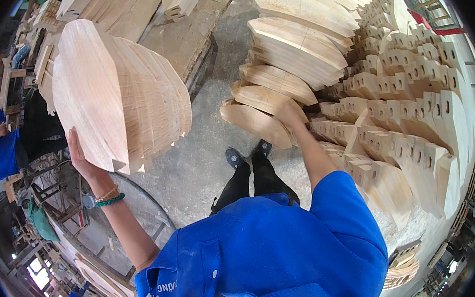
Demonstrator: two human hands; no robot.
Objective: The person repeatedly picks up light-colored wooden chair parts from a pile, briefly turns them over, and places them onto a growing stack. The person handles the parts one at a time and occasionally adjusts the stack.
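Observation:
To my left a thick row of pale, curved wooden panels point(88, 89) stands on edge, pressed face to face. My left hand point(80, 157) rests along the lower edge of its nearest panel, fingers stretched out. On the right my arm reaches down to a second row of similar panels point(293, 47) on the floor. My right hand point(290, 114) grips the upper end of the closest leaning wooden panel point(253, 122). Its fingers partly blend with the wood and are hard to make out.
Tall stacks of slotted wooden parts point(401, 128) crowd the right side. A low wooden platform point(193, 36) bears more wood ahead. A dark hose point(147, 194) curves over the concrete floor point(221, 74) near my feet. Another person in blue point(0, 152) is at far left.

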